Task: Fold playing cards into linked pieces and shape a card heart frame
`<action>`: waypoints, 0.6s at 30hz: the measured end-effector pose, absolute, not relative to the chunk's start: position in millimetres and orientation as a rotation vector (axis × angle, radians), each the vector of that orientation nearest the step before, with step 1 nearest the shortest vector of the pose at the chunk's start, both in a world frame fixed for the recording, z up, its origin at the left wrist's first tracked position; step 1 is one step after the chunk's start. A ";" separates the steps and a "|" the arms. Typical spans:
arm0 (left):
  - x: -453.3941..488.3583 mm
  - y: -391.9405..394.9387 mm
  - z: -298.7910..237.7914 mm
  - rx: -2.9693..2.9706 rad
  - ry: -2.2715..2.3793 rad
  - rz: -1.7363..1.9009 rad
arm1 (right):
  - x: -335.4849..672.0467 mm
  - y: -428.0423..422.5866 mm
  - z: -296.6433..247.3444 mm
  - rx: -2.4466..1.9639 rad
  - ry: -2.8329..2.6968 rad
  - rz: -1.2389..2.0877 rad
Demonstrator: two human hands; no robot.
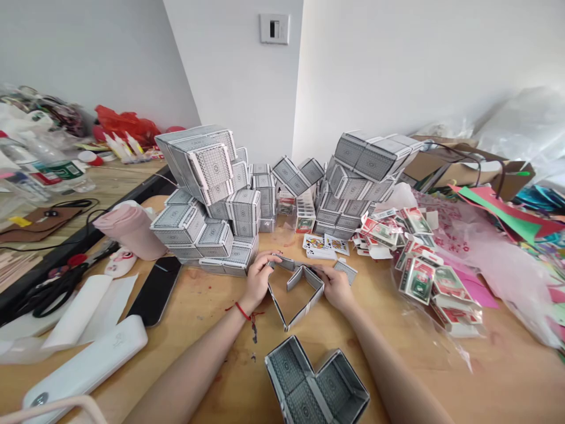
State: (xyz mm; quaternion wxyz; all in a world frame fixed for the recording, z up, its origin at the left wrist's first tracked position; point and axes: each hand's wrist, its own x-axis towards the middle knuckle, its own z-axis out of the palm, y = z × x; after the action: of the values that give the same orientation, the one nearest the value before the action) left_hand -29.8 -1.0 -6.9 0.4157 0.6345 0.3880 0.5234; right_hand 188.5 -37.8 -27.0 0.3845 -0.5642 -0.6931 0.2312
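Note:
On the wooden table [212,318] my left hand [258,280] and my right hand [338,287] both pinch a square frame of grey-backed playing cards [296,294] standing on edge. The left fingers grip its upper left corner, the right fingers its upper right side. A red string circles my left wrist. Close to me lies a finished two-cell open card box [315,386]. Loose face-up cards [325,244] lie just beyond the frame.
Stacks of grey card cubes rise at back left [207,194] and back centre-right [362,171]. Red and green card packs [419,265] spill from plastic at right. At left are a pink cup [132,229], black scissors [53,288], a phone [154,291] and a white case [83,365].

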 end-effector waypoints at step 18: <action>-28.0 0.4 -8.3 1.560 0.980 1.297 | 176.9 -34.5 -25.0 -1.393 -1.716 0.649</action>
State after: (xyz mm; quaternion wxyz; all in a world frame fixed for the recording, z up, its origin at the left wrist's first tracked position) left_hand -28.0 0.4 -8.3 0.4298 0.6253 0.3927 0.5196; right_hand 176.9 -34.5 -25.0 0.4070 -0.5524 -0.6804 0.2574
